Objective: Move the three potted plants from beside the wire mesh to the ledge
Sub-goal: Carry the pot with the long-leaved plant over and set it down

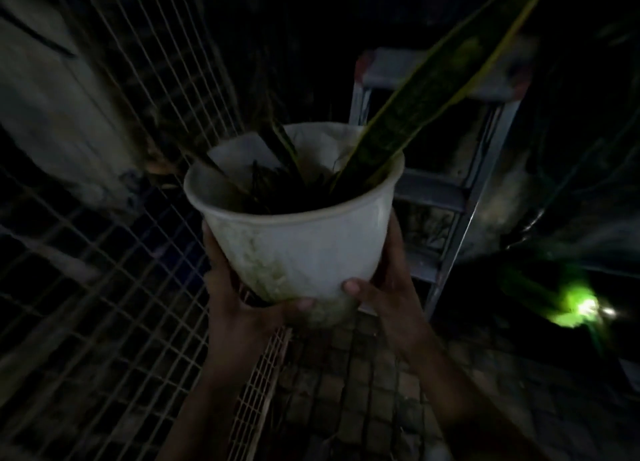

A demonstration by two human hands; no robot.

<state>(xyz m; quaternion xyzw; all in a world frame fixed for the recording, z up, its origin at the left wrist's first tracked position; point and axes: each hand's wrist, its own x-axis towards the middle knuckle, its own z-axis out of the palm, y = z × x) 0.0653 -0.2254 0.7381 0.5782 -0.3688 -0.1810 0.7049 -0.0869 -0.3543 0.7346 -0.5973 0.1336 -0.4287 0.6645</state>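
Both hands cup a white plant pot [301, 232] held in the air above the tiled floor [346, 374]: the left hand [242, 308] wraps its lower left side, the right hand [384, 287] its lower right. A long snake-plant leaf [433, 90] rises from it. The wire mesh [104, 287] lies left; a stepladder [450, 190] stands behind.

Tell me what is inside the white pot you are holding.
Inside the white pot, held by the left hand and right hand, stand long green leaves and something dark at their base. Too dim to tell whether that is soil.
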